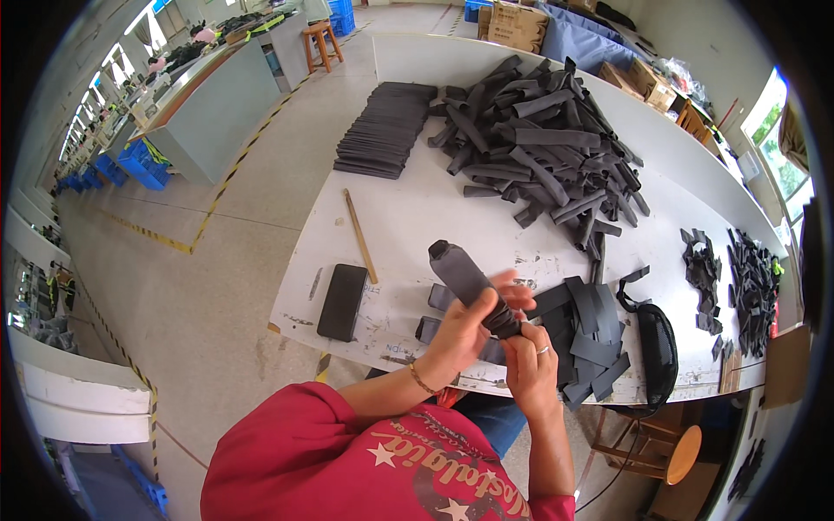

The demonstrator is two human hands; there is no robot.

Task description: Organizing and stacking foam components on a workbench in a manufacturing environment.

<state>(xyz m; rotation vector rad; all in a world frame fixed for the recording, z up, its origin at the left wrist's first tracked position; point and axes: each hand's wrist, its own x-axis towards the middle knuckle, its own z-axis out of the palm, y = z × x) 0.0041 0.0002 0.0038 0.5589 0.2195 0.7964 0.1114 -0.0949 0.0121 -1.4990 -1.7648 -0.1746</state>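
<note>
Left hand (465, 328) holds a dark tube (460, 273) between thumb and half-spread fingers, right hand (532, 360) pinches its lower end, above the near edge of the white table (417, 226); a wooden stool (321, 36) stands beyond!

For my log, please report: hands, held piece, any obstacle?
Left hand grips dark fabric sleeve; right hand at lower end; dark strips alongside, seemingly not blocking.

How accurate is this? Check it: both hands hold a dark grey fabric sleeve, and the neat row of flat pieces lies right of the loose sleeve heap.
Wrong side: in the head view, the neat row of flat pieces lies left of the loose sleeve heap. The left hand and right hand hold the dark grey fabric sleeve.
</note>
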